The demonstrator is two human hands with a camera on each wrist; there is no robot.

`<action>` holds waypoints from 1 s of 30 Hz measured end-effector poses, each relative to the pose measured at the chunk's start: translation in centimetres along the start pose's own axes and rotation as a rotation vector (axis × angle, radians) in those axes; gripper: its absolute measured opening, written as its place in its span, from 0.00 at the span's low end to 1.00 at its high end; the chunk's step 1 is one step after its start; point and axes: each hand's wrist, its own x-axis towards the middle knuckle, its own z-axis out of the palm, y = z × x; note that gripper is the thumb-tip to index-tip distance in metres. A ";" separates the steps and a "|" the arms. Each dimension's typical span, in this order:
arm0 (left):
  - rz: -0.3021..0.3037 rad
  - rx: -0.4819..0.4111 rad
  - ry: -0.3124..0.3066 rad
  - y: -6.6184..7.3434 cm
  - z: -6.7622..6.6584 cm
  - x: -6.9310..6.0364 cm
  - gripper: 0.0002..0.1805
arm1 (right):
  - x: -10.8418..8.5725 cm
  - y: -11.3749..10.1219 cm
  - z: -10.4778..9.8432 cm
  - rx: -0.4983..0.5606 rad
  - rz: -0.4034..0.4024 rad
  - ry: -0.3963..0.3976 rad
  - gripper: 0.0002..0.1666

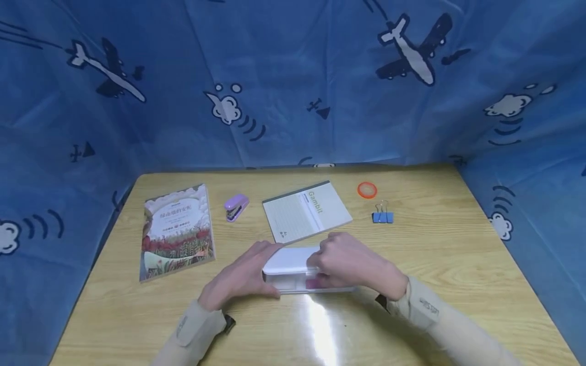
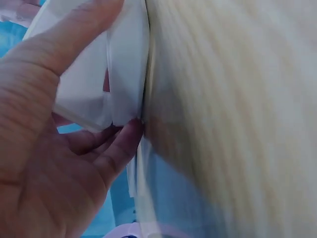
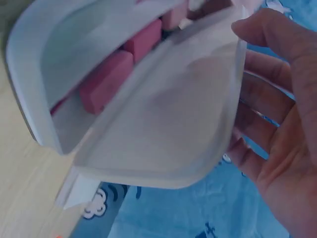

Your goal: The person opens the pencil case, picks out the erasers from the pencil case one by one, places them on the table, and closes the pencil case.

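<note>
While right hand (image 1: 341, 262) pinches lid (image 3: 163, 114) | white case (image 3: 29, 94) touching left hand (image 1: 247, 272)

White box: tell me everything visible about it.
The white box is low, with rounded corners, and looks like smooth plastic. It lies on the table, on the near side of the notepad. Its lid is partly raised, showing pink blocks inside. The left hand grips its left end; the right hand holds the lid's edge.

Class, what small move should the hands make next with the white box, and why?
Probably lift the lid farther: the right hand pinches its edge, it stands only partly open, pink blocks show inside, and the left hand holds the white box.
</note>
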 end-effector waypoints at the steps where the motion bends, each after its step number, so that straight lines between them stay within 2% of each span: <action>1: 0.005 -0.010 0.006 -0.1 0.1 -0.1 0.60 | -0.1 0.2 0.0 0.014 0.001 0.018 0.16; 6: -0.009 -0.045 0.038 -0.3 0.3 -0.2 0.64 | -0.3 1.0 -0.2 0.065 -0.003 0.055 0.17; 10: -0.035 -0.007 0.079 -0.3 0.4 -0.2 0.65 | -0.3 1.6 -0.3 0.102 0.021 0.045 0.18; 15: -0.082 0.076 0.102 -0.2 0.5 -0.2 0.58 | 0.0 2.6 -0.9 0.163 0.106 -0.002 0.13; 19: -0.149 0.147 0.092 -0.1 0.5 -0.3 0.60 | 0.4 3.4 -1.3 0.228 0.194 -0.008 0.08; 21: -0.173 0.167 0.084 -0.1 0.5 -0.3 0.62 | 0.5 3.7 -1.2 0.231 0.238 0.015 0.08; 24: -0.193 0.174 0.073 0.0 0.5 -0.3 0.64 | 0.8 4.0 -0.9 0.188 0.299 0.094 0.09; 27: -0.210 0.170 0.065 0.2 0.3 -0.3 0.63 | 1.1 4.4 -0.3 0.119 0.331 0.183 0.08; 30: -0.225 0.167 0.064 0.5 0.3 -0.3 0.62 | 1.4 4.7 0.3 0.071 0.354 0.216 0.05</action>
